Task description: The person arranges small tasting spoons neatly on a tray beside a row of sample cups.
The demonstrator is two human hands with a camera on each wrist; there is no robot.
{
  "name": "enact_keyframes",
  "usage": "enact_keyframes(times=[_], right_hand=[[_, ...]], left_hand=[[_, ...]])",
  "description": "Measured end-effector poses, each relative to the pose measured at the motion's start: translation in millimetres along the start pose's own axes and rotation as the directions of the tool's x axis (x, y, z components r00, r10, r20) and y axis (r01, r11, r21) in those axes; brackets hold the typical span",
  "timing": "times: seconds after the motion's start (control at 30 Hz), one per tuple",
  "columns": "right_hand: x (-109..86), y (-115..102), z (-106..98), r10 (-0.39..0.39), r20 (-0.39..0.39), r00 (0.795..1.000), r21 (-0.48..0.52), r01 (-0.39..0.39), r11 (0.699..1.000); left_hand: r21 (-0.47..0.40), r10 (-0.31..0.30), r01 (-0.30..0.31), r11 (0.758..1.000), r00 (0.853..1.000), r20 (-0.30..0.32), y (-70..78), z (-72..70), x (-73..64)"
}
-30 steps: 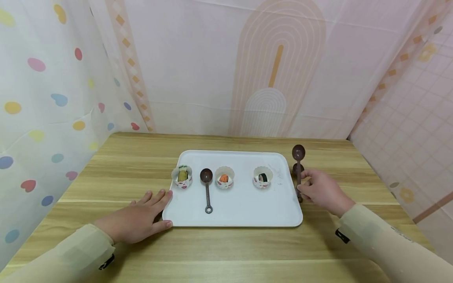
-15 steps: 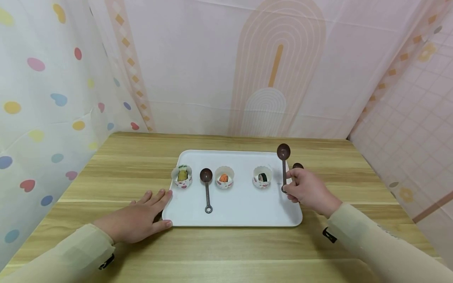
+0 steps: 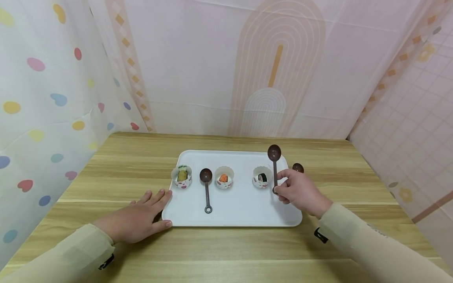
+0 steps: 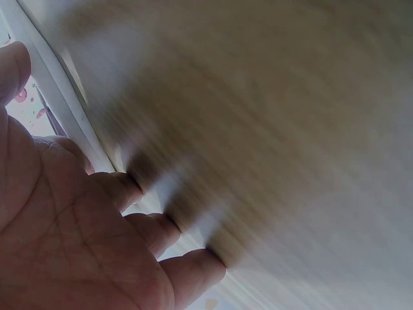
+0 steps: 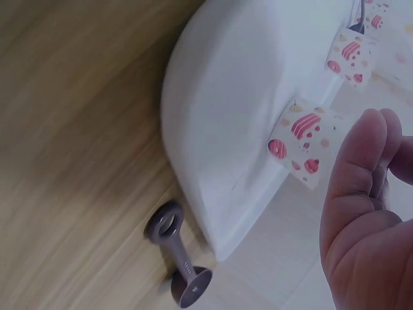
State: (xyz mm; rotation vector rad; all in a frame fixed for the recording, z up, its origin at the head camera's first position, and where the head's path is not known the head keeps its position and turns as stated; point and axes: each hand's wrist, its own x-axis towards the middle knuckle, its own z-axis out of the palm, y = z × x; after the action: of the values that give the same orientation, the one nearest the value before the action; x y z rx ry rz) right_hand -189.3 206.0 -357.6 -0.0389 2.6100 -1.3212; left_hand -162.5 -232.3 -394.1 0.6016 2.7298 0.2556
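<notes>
My right hand (image 3: 301, 192) pinches the handle of a brown measuring spoon (image 3: 274, 153), bowl end up, above the right part of a white tray (image 3: 244, 210). Just left of it stands a paper cup (image 3: 258, 184) holding a sushi roll piece (image 3: 262, 177). A second measuring spoon (image 3: 206, 176) lies on the tray between a cup with an orange-topped piece (image 3: 223, 178) and a cup with a yellow-green piece (image 3: 182, 175). My left hand (image 3: 132, 220) rests with spread fingers at the tray's left edge. The held spoon is hidden in the right wrist view.
Another measuring spoon (image 5: 187, 281) lies on the wooden table (image 3: 226, 251) right of the tray; my right hand hides its handle in the head view. Patterned curtains (image 3: 198, 78) close off the back and both sides.
My right hand has lifted the measuring spoon from beside the tray and carried it left, over the tray and near the right cup. The left hand has stayed put.
</notes>
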Motion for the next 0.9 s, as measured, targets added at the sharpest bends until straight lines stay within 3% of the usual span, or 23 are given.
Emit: enact_keyframes(times=[0.33,0.9], right_hand=[[4.1,-4,14,0.008,0.028,1.0,-0.021,-0.007,1.0],[9.5,-11,38,-0.034,0.082,0.996,0.04,0.03,0.999]], left_hand=[[0.008,0.005,-0.005,1.0,1.0,-0.004,-0.2,0.5,0.6],[0.009,0.006,-0.006,1.0,1.0,0.002,0.5,-0.8,-0.1]])
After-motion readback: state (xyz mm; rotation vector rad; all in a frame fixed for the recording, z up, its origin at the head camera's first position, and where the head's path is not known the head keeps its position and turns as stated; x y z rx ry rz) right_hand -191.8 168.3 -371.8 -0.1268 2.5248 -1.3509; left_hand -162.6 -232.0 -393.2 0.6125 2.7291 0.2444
